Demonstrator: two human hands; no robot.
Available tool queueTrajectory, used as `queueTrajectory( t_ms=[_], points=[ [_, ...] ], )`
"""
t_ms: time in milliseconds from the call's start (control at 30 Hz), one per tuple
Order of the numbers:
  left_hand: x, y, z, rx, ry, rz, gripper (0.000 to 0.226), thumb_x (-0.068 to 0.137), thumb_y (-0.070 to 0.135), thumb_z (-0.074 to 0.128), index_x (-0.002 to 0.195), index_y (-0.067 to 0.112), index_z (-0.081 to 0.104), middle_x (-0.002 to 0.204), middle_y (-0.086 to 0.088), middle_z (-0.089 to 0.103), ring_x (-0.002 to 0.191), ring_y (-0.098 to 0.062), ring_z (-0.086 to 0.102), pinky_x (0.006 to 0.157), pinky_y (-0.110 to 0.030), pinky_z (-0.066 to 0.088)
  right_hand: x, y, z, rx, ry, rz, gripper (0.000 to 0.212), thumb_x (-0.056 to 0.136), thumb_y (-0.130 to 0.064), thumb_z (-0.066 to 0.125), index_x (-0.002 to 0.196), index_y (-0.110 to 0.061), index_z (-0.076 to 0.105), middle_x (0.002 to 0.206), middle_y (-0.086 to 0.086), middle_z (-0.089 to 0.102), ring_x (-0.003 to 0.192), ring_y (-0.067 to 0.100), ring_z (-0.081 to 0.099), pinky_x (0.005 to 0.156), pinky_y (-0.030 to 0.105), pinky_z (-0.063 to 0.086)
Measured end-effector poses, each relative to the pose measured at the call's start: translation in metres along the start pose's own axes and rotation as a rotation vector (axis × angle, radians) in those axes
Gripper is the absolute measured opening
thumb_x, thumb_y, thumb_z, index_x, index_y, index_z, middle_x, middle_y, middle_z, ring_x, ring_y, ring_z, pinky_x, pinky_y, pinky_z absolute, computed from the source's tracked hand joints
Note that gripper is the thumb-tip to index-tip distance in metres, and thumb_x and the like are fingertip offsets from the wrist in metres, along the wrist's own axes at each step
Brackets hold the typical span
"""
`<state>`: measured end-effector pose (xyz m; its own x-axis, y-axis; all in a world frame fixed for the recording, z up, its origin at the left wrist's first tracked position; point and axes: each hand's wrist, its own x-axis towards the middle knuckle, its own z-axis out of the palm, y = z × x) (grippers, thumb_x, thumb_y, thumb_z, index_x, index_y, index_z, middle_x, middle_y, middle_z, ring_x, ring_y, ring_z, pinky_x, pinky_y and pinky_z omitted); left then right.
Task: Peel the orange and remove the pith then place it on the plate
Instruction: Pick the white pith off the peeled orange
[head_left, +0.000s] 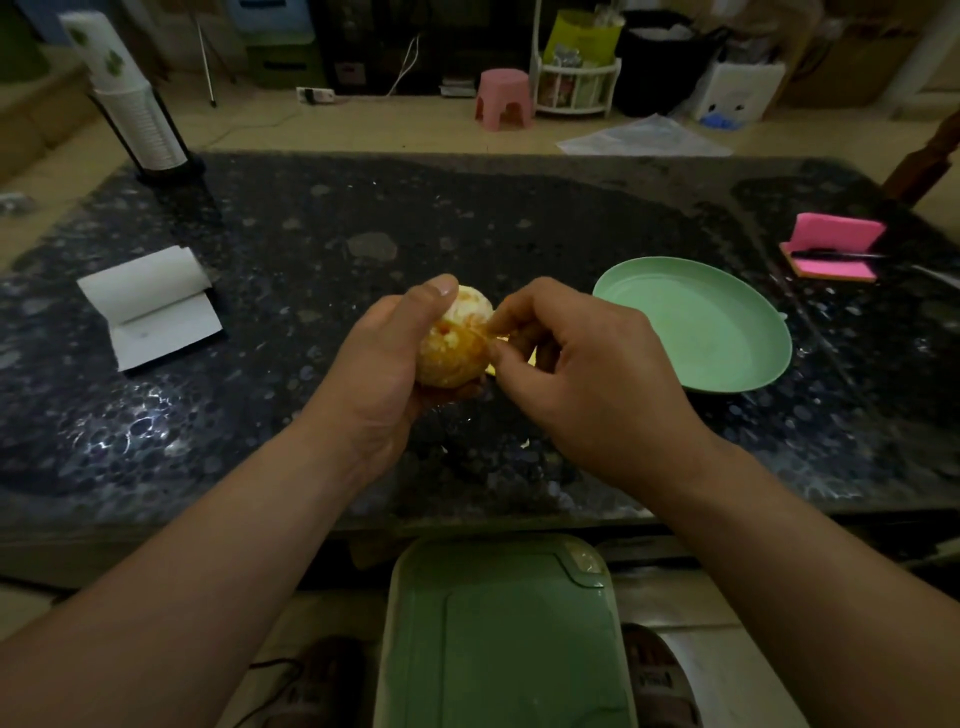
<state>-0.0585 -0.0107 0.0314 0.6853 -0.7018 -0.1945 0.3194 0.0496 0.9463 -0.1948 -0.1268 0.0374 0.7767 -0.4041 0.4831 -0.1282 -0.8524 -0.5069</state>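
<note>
A mostly peeled orange (457, 345), patchy with white pith, is held above the dark stone table (311, 260). My left hand (387, 358) grips it from the left, thumb laid over its top. My right hand (576, 358) is at the fruit's right side, thumb and forefinger pinching a thin strand of pith that still clings to it. A light green plate (696, 322) lies on the table just right of my right hand, with nothing on it.
A folded white paper pad (150, 306) lies at the left, a stack of paper cups in a black holder (135, 104) at the back left, pink sticky notes with a pen (836, 247) at the far right. A green lidded bin (504, 639) stands below the table's near edge.
</note>
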Motion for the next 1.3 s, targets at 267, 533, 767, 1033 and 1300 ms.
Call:
queueTrajectory(
  t_ms=[267, 533, 767, 1033, 1300],
  points=[
    [0.003, -0.007, -0.002, 0.105, 0.060, 0.057, 0.065, 0.081, 0.055, 0.072, 0.128, 0.010, 0.062, 0.120, -0.016, 0.073, 0.093, -0.025, 0.076, 0.071, -0.040, 0.063, 0.000, -0.001, 0.008, -0.101, 0.073, -0.068, 0.004, 0.094, -0.025, 0.072, 0.093, -0.021, 0.072, 0.075, -0.009, 0.068, 0.062, 0.009, 0.057, 0.058, 0.036, 0.054],
    [0.005, -0.011, -0.002, 0.132, 0.042, 0.055, 0.061, 0.091, 0.054, 0.073, 0.129, 0.008, 0.062, 0.122, -0.018, 0.072, 0.100, -0.029, 0.075, 0.075, -0.040, 0.063, 0.001, -0.007, 0.013, -0.174, 0.102, -0.042, 0.009, 0.090, -0.024, 0.072, 0.086, -0.023, 0.064, 0.070, -0.009, 0.060, 0.060, 0.010, 0.052, 0.052, 0.027, 0.037],
    [0.003, -0.008, -0.004, 0.078, -0.008, 0.040, 0.071, 0.086, 0.053, 0.071, 0.134, 0.002, 0.061, 0.122, -0.023, 0.072, 0.092, -0.026, 0.074, 0.071, -0.037, 0.060, 0.001, -0.008, 0.010, -0.074, 0.068, -0.027, 0.009, 0.091, -0.023, 0.071, 0.086, -0.021, 0.064, 0.068, -0.011, 0.055, 0.060, 0.009, 0.049, 0.054, 0.023, 0.035],
    [0.000, -0.004, -0.003, 0.041, -0.052, -0.021, 0.030, 0.104, 0.042, 0.059, 0.113, 0.015, 0.069, 0.095, -0.004, 0.076, 0.083, -0.016, 0.073, 0.071, -0.036, 0.062, 0.001, -0.004, 0.008, -0.016, 0.050, -0.045, 0.009, 0.091, -0.021, 0.071, 0.085, -0.020, 0.064, 0.069, -0.010, 0.056, 0.061, 0.010, 0.051, 0.055, 0.028, 0.042],
    [-0.003, 0.003, 0.000, -0.058, -0.009, -0.062, 0.026, 0.103, 0.041, 0.059, 0.110, 0.019, 0.069, 0.095, -0.004, 0.077, 0.082, -0.018, 0.073, 0.066, -0.034, 0.063, 0.000, 0.003, 0.005, 0.032, 0.039, 0.044, 0.004, 0.096, -0.024, 0.071, 0.096, -0.026, 0.067, 0.075, -0.012, 0.062, 0.066, 0.008, 0.058, 0.059, 0.035, 0.052]
  ],
)
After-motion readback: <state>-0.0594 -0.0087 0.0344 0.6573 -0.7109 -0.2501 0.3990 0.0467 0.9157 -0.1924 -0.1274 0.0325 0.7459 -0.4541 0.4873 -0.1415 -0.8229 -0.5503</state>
